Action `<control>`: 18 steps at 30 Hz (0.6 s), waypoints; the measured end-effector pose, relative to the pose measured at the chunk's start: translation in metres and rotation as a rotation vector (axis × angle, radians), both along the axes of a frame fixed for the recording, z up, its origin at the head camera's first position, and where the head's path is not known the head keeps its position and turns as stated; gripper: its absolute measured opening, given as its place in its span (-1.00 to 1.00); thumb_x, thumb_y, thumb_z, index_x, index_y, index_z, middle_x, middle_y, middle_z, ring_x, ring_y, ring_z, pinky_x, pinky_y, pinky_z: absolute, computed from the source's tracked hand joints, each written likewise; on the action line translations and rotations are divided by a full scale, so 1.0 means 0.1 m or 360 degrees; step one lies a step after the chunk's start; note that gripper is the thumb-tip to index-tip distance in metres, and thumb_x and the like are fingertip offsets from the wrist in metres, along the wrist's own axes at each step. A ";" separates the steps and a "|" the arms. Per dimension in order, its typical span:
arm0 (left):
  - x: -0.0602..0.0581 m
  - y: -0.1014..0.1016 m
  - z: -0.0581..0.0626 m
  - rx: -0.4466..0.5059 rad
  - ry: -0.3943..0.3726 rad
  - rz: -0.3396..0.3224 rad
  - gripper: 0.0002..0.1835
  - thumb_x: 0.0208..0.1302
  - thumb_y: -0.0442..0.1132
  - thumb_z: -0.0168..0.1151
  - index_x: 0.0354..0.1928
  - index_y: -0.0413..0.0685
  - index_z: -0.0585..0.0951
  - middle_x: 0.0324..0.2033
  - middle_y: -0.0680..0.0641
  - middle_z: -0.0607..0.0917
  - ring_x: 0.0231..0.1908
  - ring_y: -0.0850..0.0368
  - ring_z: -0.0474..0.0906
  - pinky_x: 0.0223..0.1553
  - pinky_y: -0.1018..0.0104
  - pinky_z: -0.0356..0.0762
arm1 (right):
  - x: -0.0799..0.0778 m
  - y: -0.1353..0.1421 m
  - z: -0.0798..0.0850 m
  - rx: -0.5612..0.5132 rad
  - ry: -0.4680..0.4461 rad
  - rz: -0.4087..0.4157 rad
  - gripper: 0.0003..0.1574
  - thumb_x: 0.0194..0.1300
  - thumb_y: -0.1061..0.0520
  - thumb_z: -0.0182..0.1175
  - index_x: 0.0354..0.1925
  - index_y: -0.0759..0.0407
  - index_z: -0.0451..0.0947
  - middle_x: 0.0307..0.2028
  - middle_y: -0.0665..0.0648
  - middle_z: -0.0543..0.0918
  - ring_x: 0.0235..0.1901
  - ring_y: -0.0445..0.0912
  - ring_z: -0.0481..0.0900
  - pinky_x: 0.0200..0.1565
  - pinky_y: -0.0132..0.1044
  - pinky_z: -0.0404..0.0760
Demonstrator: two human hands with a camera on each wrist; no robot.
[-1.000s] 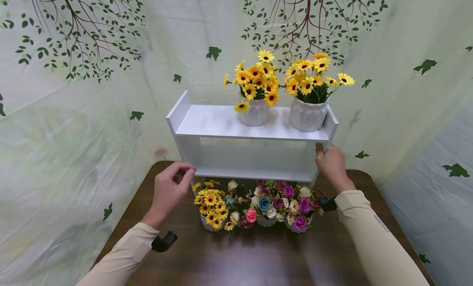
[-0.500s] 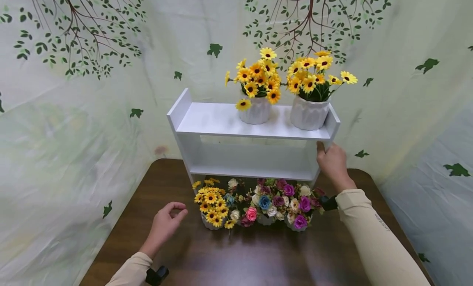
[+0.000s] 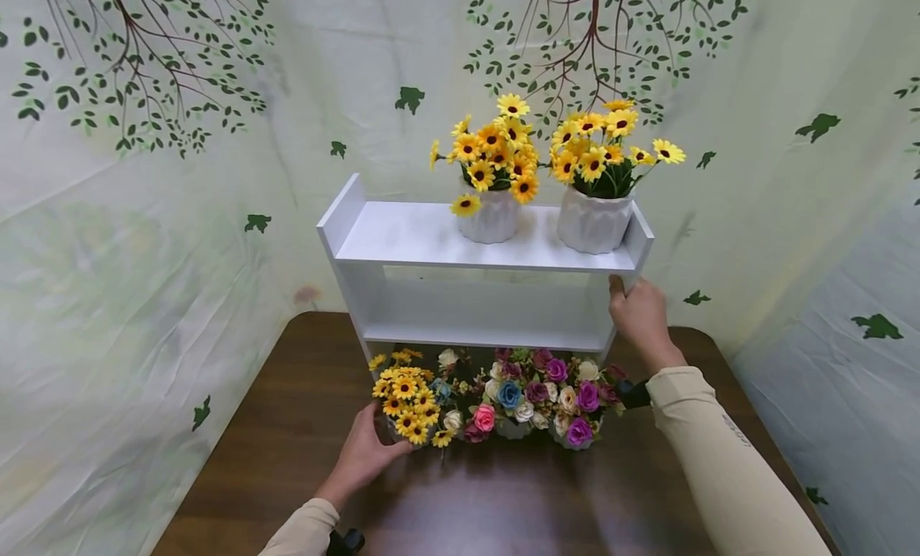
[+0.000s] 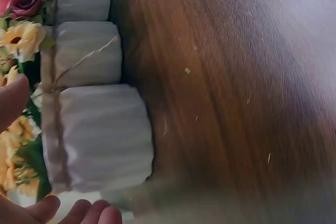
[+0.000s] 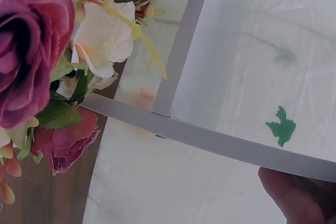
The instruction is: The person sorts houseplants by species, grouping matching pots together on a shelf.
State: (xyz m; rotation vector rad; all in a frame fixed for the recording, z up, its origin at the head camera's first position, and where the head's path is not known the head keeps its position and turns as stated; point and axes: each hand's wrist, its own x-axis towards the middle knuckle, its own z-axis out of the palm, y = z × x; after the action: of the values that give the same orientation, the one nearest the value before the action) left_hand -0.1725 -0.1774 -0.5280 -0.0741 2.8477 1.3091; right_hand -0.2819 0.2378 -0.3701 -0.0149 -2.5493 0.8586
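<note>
My left hand [image 3: 365,450] is at the lower left potted yellow daisies [image 3: 406,390], its thumb in front and its fingers spread along the outer side. In the left wrist view, the fluted white pot [image 4: 105,140] lies between the thumb and the fingertips [image 4: 107,216], which are right at its side. At the right, my right hand [image 3: 641,316] grips the side panel of a white two-tier shelf [image 3: 398,235], thumb over the front edge. Its thumb shows under the panel edge [image 5: 231,150] in the right wrist view.
Two pots of yellow daisies [image 3: 490,216] [image 3: 595,220] stand on the shelf's top tier. In front of its base, potted roses [image 3: 535,392] are lined up beside the daisies. A brown wooden table [image 3: 517,508] carries everything, with a leaf-printed curtain [image 3: 791,220] behind.
My left hand has dropped away from the shelf's left side, then moved right to the lower daisy pot. The right hand keeps its grip on the shelf.
</note>
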 end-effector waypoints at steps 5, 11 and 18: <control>-0.05 0.12 -0.10 0.0061 0.0030 0.0037 0.17 -0.14 -0.06 0.62 0.42 -0.38 0.12 0.27 -0.44 0.35 0.29 -0.34 0.33 0.30 -0.26 0.33 | 0.00 0.00 0.01 0.0008 0.0007 -0.0001 -0.58 0.51 0.12 -0.04 -0.09 0.50 0.56 -0.59 0.25 0.47 -0.59 0.07 0.36 -0.53 -0.24 0.27; -0.21 0.20 -0.22 0.0168 0.0247 0.0047 0.06 -0.23 -0.14 0.67 0.31 -0.29 0.25 0.15 -0.32 0.46 0.17 -0.20 0.44 0.25 -0.16 0.41 | 0.00 0.01 0.02 0.0013 0.0021 -0.0006 -0.59 0.51 0.14 -0.04 -0.09 0.49 0.55 -0.61 0.23 0.43 -0.60 0.05 0.34 -0.54 -0.25 0.25; -0.32 0.18 -0.37 0.0194 0.0341 0.0049 -0.08 -0.17 -0.31 0.60 0.28 -0.25 0.31 0.14 -0.27 0.53 0.17 -0.16 0.50 0.25 -0.13 0.43 | -0.03 0.02 -0.02 0.0014 0.0031 -0.0008 -0.58 0.50 0.12 -0.03 -0.17 0.49 0.57 -0.59 0.28 0.50 -0.60 0.07 0.38 -0.54 -0.25 0.28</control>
State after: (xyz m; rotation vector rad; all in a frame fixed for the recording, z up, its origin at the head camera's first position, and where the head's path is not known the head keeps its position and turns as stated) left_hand -0.2043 -0.1595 -0.5654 0.0246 2.9396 1.5850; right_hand -0.2846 0.2402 -0.3716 -0.0101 -2.5338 0.8418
